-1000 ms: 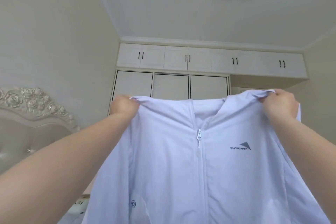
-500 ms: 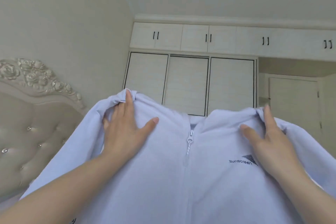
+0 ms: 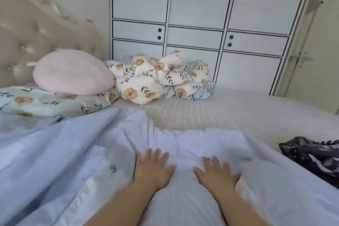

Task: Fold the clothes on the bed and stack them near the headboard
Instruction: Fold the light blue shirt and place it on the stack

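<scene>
Lay flat on the bed point(image 3: 238, 115), zip side up: a pale jacket point(image 3: 183, 198), spread and not yet folded. Pressed onto its chest, side by side, the left hand point(image 3: 153, 168) and right hand point(image 3: 217, 173), fingers straight and splayed, gripping nothing. Just beyond the fingertips, the collar edge. Farther off, toward the headboard point(image 3: 36, 29), no folded stack in view. Right of the fingers, a dark garment point(image 3: 311, 158), crumpled, seemingly waiting too.

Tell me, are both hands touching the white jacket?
Touching. The head view shows the left hand and right hand lying flat, fingers spread, on the white jacket spread over the bed.
</scene>
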